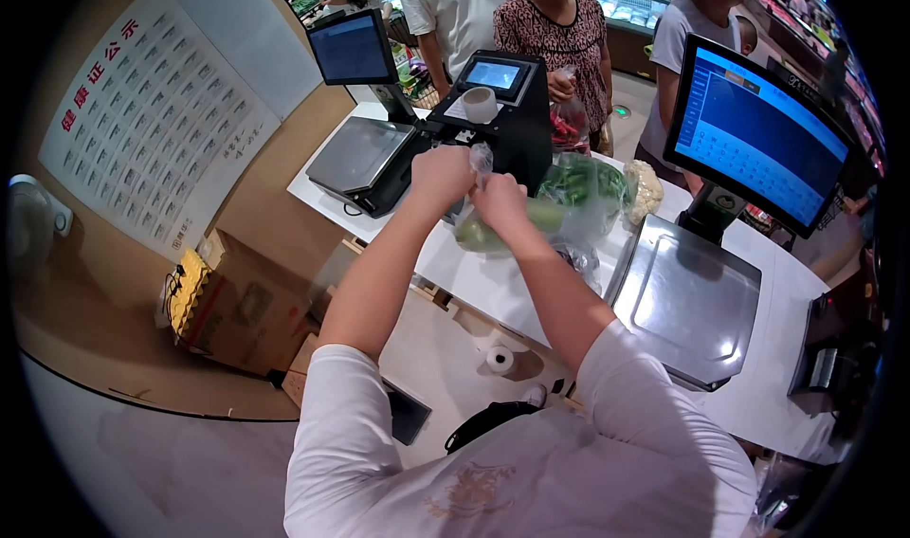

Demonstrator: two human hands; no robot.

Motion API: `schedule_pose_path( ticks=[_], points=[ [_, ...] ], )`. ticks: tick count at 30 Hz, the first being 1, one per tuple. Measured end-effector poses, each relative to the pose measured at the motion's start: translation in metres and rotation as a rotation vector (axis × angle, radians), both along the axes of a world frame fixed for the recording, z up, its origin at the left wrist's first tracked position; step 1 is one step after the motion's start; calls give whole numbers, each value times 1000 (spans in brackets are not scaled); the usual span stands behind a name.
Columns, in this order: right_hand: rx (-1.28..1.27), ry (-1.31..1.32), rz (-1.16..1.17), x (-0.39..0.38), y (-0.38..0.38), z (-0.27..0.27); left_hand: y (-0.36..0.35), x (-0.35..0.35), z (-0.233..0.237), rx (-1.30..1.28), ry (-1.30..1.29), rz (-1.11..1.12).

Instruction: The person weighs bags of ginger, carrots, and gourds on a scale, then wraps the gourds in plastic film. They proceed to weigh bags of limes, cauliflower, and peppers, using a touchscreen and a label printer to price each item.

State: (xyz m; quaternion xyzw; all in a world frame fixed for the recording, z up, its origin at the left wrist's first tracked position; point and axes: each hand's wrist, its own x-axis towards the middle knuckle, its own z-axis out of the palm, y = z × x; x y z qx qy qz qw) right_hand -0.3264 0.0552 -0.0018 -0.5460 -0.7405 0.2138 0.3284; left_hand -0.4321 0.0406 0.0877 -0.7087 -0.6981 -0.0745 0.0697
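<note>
Both my hands meet over the white counter, in front of the black label printer. My left hand (443, 176) is closed on the gathered top of a clear plastic bag (482, 159). Close beside it on the right, my right hand (500, 201) is also closed on the bag's neck. Beneath my right hand and forearm lies a long pale green vegetable (479, 235) in clear plastic. Bagged green peppers (578, 180) rest just beyond it, with a cauliflower (645, 193) to their right. A roll of white tape or labels (480, 105) sits on the printer (526, 126).
Metal weighing scales stand at the left (360, 154) and right (687, 296), each with a screen (758, 130) nearby. Across the counter (455, 277), several people stand; one person's hand (561, 87) holds a bag of red items (570, 123). A cardboard box (242, 310) is at lower left.
</note>
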Motion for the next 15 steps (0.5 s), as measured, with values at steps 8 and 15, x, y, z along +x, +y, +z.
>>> schedule_pose_path(
  ticks=[8, 15],
  points=[
    [-230, 106, -83, -38, 14, -10, 25, -27, -13, 214, 33, 47],
    [-120, 6, -27, -59, 29, -29, 42, -35, -21, 116, -204, 288]
  ],
)
